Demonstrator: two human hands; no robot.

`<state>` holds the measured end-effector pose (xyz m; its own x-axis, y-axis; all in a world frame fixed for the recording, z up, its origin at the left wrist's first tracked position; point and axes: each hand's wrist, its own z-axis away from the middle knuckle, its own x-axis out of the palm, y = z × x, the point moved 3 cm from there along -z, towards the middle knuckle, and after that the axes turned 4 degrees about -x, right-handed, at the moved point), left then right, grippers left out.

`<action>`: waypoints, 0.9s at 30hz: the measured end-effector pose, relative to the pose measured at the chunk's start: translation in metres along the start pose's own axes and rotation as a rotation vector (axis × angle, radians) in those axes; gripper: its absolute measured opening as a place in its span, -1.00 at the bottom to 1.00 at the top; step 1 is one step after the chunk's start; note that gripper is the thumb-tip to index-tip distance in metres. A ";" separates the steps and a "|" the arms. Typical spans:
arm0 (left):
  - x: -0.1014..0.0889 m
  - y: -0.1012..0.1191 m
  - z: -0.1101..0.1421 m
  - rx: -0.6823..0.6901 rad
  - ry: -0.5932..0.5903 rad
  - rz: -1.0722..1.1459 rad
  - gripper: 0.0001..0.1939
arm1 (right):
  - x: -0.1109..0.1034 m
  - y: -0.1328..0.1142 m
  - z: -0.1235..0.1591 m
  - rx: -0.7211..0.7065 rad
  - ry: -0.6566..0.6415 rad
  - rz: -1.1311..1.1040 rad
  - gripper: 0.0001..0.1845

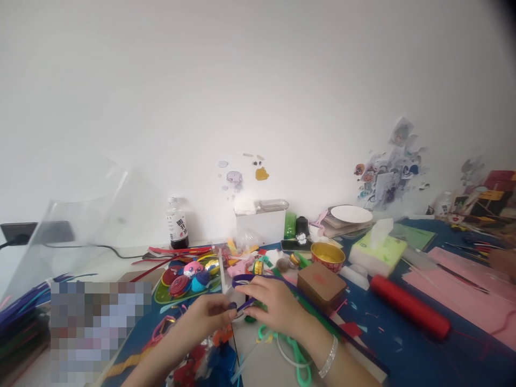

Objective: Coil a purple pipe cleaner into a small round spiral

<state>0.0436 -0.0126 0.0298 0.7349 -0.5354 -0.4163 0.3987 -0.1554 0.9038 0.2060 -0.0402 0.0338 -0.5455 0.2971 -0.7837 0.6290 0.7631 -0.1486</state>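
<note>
A long narrow purple strip (245, 305) runs between my hands over the cluttered table. Thumb and fingertips of my left hand (212, 314) pinch one end of it, where a small dark coil shows. My right hand (278, 303), with a sparkling bracelet at the wrist, is closed on the strip a little further along. From there the strip loops over the fingers and trails away to the lower right. Below the right hand lie green-handled scissors (301, 361), partly under the forearm. A green tray (163, 294) with colourful wound balls sits beyond the left hand.
To the right are a brown box (321, 284), a gold-and-red tin (327, 257), a tissue pack (379, 252) and a red roll (409, 306). A bottle (177, 223) with dark liquid stands by the wall. Scraps and blue foil (221, 363) lie near the left forearm.
</note>
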 end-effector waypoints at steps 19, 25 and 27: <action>0.015 0.010 0.002 0.052 -0.052 0.156 -0.61 | 0.019 -0.005 0.000 -0.114 0.097 0.125 -0.81; 0.025 -0.002 -0.009 0.063 -0.021 0.088 -0.54 | 0.012 -0.003 0.001 0.008 0.070 0.132 -0.76; 0.022 -0.001 -0.008 0.065 -0.040 0.057 -0.55 | 0.009 -0.002 0.002 0.005 -0.003 0.060 -0.76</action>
<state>0.0637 -0.0181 0.0185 0.7323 -0.5774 -0.3610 0.3197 -0.1766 0.9309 0.2005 -0.0402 0.0263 -0.5046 0.3406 -0.7933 0.6638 0.7407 -0.1041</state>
